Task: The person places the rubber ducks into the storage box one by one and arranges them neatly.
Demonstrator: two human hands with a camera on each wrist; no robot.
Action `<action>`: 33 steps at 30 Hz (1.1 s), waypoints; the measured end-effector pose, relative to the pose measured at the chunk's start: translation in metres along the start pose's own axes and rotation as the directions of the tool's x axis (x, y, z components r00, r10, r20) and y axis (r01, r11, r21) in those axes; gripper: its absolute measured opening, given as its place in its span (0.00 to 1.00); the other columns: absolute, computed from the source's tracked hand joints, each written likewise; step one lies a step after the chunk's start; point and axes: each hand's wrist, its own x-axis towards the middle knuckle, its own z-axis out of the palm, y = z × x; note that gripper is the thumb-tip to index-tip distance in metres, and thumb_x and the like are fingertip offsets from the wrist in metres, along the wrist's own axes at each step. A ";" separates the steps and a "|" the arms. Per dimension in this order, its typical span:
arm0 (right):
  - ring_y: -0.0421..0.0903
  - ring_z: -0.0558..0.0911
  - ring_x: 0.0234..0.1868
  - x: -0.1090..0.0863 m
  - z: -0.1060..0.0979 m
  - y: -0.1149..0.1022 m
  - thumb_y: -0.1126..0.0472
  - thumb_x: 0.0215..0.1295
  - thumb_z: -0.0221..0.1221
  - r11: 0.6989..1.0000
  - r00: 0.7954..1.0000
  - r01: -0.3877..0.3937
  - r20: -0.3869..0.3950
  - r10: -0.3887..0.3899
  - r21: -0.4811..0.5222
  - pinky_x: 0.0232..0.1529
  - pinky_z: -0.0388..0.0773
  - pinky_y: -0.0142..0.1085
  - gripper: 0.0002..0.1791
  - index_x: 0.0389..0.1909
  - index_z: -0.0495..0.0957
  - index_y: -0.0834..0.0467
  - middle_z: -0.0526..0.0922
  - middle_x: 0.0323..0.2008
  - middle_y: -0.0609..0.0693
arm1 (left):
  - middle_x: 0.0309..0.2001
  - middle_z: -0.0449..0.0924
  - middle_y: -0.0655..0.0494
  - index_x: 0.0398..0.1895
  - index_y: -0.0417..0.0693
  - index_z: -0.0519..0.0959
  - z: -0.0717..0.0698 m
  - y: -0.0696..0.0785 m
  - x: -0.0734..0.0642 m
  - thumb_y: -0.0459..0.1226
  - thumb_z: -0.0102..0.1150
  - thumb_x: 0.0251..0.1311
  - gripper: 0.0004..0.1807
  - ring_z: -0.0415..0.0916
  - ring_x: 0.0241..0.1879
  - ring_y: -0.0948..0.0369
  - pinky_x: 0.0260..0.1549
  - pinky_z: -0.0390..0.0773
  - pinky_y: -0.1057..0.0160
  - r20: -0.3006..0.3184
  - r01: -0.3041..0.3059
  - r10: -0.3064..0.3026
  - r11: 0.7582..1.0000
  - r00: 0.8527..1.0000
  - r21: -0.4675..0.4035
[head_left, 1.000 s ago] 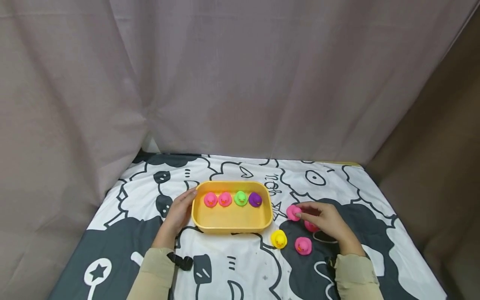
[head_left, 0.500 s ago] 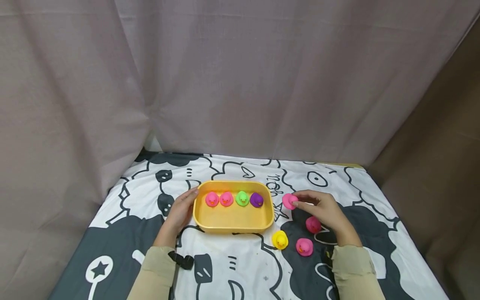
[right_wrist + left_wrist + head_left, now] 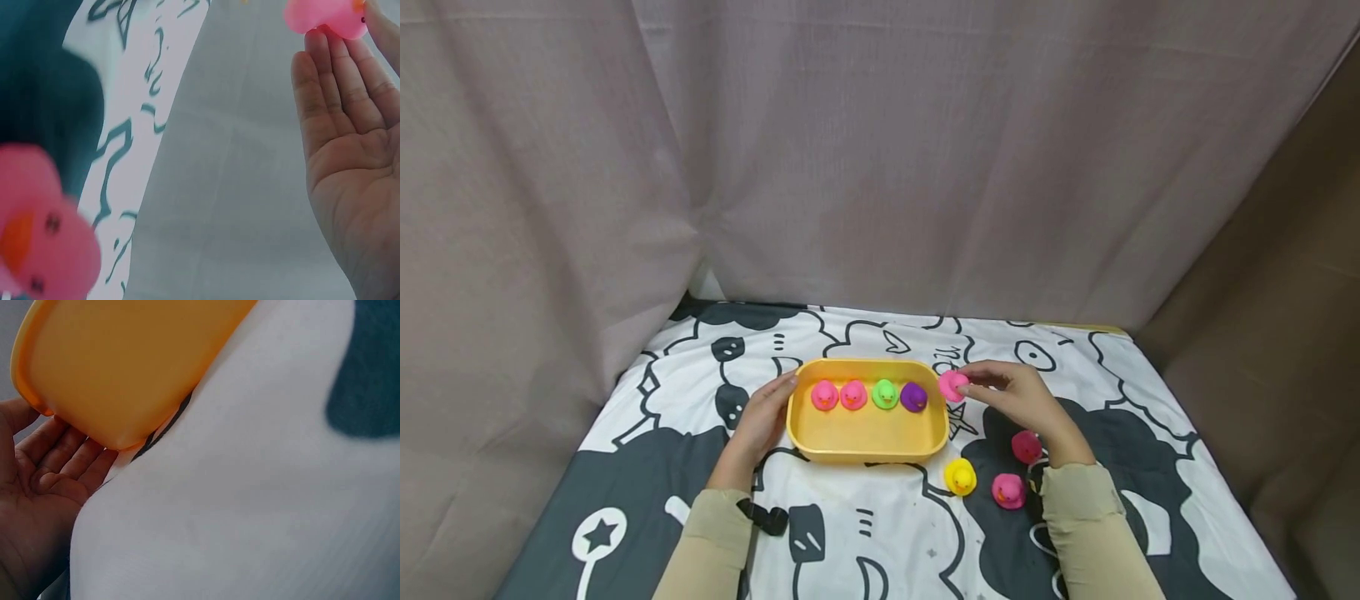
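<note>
A yellow tray [image 3: 867, 442] lies on the cloth in the head view, with a row of rubber ducks along its far side: a pink duck [image 3: 824, 395], another pink duck [image 3: 853, 395], a green duck [image 3: 885, 394] and a purple duck [image 3: 913, 397]. My left hand [image 3: 765, 419] grips the tray's left end; the left wrist view shows the thumb at the rim and the fingers against the outside of the wall. Between thumb and fingertips, my right hand [image 3: 1018, 400] pinches a pink rubber duck [image 3: 953, 385] right beside the tray's right rim. The duck shows also in the right wrist view.
Right of the tray, a yellow duck [image 3: 960, 477], a pink duck [image 3: 1008, 492] and a darker pink duck [image 3: 1027, 447] sit on the patterned cloth [image 3: 925, 533]. A grey curtain [image 3: 880, 167] hangs behind the table and along its sides.
My right hand has lifted the pink duck from beside the other loose ducks and carried it left and away from me, to the tray's right rim. The left hand stays at the tray.
</note>
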 end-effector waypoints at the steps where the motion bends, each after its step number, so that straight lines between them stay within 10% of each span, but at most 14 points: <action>1: 0.47 0.83 0.51 0.003 0.002 -0.002 0.42 0.58 0.71 1.000 1.000 0.002 0.007 -0.002 0.003 0.58 0.80 0.50 0.22 0.51 0.86 0.47 0.86 0.48 0.43 | 0.73 0.64 0.50 0.73 0.40 0.67 0.000 0.000 0.000 0.44 0.52 0.75 0.28 0.62 0.72 0.57 0.68 0.67 0.62 -0.002 0.000 0.000 1.000 1.000 -0.002; 33: 0.39 0.83 0.43 0.035 0.098 -0.053 0.47 0.60 0.71 0.994 0.979 0.058 0.191 -0.076 0.095 0.48 0.83 0.35 0.14 0.45 0.87 0.46 0.86 0.40 0.39 | 0.72 0.66 0.51 0.72 0.41 0.68 0.000 -0.002 0.002 0.44 0.54 0.74 0.29 0.65 0.70 0.57 0.66 0.69 0.63 -0.017 0.007 -0.007 1.000 1.000 -0.012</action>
